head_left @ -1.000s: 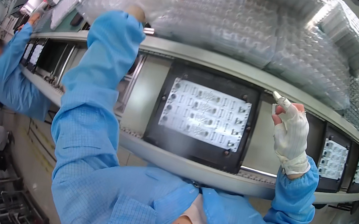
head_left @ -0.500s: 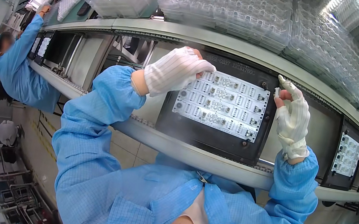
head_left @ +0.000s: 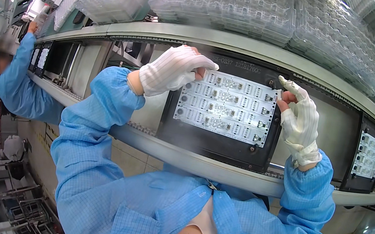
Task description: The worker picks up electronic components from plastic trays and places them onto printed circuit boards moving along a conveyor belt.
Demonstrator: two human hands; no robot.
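Observation:
A white circuit board panel (head_left: 224, 104), made of several joined strips with small parts, lies on a black carrier plate (head_left: 203, 144) in front of me. My left hand (head_left: 173, 73), in a striped white glove, is at its far left corner. The fingers there are bent and pressed together, with a bare fingertip showing; what they pinch, if anything, is hidden. At the panel's far right corner is my right hand (head_left: 301, 123), also gloved, with bent fingers and a bare fingertip. A small white bit shows between its fingertips, too small to name.
The carrier sits between the rails (head_left: 192, 160) of a conveyor line. Another loaded carrier (head_left: 367, 156) stands to the right, with more beyond. Stacks of clear plastic trays (head_left: 227, 6) line the far side. A co-worker in blue (head_left: 22, 88) reaches over the line at the left.
The view has shifted a little, so the trays and panel appear farther left. My right hand has come slightly closer to the panel's right edge. My left hand stays at its corner.

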